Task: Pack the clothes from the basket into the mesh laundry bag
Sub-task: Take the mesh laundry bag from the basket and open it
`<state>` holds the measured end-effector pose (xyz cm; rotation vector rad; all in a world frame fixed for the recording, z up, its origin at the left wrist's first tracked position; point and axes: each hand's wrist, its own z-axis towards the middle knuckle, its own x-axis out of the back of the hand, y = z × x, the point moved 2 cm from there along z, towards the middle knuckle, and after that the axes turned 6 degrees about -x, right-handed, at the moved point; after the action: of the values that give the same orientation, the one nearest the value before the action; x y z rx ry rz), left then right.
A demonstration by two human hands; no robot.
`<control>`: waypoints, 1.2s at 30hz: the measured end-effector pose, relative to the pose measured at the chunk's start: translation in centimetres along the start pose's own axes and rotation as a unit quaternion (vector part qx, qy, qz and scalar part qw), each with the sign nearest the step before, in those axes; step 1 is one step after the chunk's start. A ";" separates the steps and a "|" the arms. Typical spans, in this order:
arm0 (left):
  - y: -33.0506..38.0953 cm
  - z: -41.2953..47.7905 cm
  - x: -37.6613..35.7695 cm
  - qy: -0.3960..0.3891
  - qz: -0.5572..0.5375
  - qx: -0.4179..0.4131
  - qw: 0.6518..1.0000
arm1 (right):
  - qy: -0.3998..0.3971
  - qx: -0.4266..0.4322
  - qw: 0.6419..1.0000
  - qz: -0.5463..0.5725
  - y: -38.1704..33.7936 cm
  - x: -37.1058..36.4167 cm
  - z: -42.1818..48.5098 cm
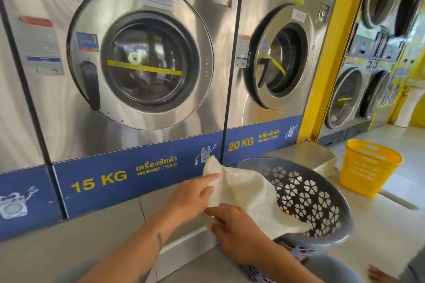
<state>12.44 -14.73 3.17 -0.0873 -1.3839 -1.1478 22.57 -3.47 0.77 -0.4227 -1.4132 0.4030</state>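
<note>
Right hand (pixel 232 233) pinches mesh laundry bag (pixel 246 190) lower edge; left hand (pixel 192 196), at its 11 o'clock, grips upper edge. Bag drapes into basket (pixel 346 213) at 3 o'clock.

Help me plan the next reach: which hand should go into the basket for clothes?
Right, probably. The right hand grips the bag just beside the basket; the left hand holds the bag's edge farther from the basket.
</note>
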 end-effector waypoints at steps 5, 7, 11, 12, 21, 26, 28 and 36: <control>-2.7 1.4 -0.7 0.023 0.044 0.002 0.999 | 0.108 -0.078 0.991 0.019 3.8 1.4 2.8; -3.7 2.5 -0.9 0.031 0.076 -0.002 0.997 | 0.112 -0.149 0.981 -0.051 5.8 1.8 4.9; -4.9 4.7 -0.9 0.062 0.109 0.001 0.992 | 0.004 -0.285 0.959 -0.010 8.3 0.8 8.4; -5.3 5.1 -1.2 0.073 0.097 0.007 0.993 | -0.015 -0.296 0.955 0.001 8.7 0.1 9.0; -6.3 7.7 -2.9 0.142 -0.043 0.040 0.988 | 0.153 -0.188 0.970 0.017 8.6 -0.2 11.8; -6.9 7.7 0.9 0.286 0.021 0.000 0.958 | 0.230 -0.018 0.966 0.116 5.4 0.1 10.5; -6.9 6.9 2.3 0.309 0.069 -0.006 0.948 | 0.206 -0.004 0.968 0.147 4.4 -0.9 9.7; -7.9 1.5 2.3 0.207 0.112 0.046 0.971 | 0.005 -0.083 0.973 0.215 3.0 -7.9 6.4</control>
<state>5.57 -18.98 1.04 0.0590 -1.0239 -0.8524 15.20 -4.63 -6.86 -0.8736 -1.3464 0.6324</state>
